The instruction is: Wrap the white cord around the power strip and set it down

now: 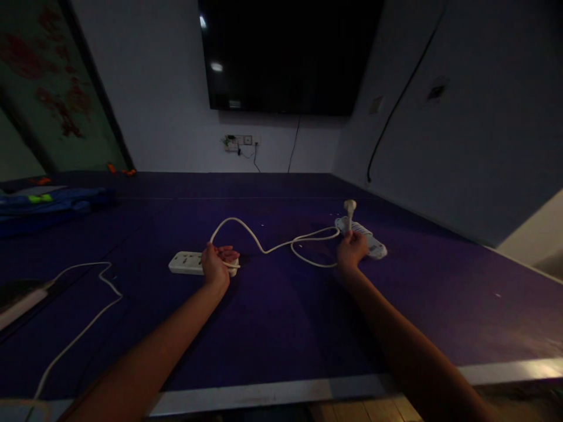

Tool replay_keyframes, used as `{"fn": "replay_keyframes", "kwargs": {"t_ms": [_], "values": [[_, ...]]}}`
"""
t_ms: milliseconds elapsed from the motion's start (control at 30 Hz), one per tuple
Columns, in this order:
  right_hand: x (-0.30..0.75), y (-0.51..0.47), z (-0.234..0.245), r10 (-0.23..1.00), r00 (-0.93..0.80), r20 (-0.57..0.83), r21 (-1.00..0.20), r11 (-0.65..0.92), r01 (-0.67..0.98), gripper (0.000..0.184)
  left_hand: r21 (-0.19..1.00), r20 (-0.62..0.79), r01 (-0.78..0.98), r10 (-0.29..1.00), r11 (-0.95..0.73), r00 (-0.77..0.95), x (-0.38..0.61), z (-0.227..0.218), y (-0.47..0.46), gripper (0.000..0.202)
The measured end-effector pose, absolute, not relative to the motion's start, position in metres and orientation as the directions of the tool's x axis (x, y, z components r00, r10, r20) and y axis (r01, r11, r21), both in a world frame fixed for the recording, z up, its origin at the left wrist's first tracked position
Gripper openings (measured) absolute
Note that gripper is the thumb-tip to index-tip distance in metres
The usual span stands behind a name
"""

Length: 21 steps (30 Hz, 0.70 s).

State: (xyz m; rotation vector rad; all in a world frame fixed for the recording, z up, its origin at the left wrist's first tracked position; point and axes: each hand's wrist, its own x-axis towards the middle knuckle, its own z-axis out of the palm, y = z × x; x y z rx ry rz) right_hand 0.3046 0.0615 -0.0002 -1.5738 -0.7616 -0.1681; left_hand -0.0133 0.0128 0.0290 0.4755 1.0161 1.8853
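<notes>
A white power strip lies on the purple surface at centre left, its right part covered by my left hand. The thumb of that hand pinches a white power cord, while its other fingers are curled loosely over the strip. From there the cord loops across to the right. My right hand grips the cord just below its white plug, which points up. Behind this hand lies a second white power strip with cord wound around it, partly hidden by the fingers.
At far left, another white strip-like device trails a thin white cable to the front edge. Blue cloth lies behind it. Wall sockets sit under a large television. A pale edge runs along the front.
</notes>
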Motion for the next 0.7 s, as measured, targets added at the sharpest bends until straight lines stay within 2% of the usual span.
{"fn": "replay_keyframes", "kwargs": {"t_ms": [333, 700], "values": [[0.304, 0.067, -0.014, 0.603, 0.593, 0.533, -0.756, 0.025, 0.654, 0.034, 0.82, -0.063, -0.516, 0.858, -0.247, -0.511, -0.013, 0.029, 0.014, 0.025], [0.302, 0.067, -0.016, 0.695, 0.5, 0.517, -0.668, -0.038, 0.743, 0.027, 0.819, -0.067, -0.521, 0.861, -0.241, -0.503, -0.014, 0.028, 0.014, 0.025]]}}
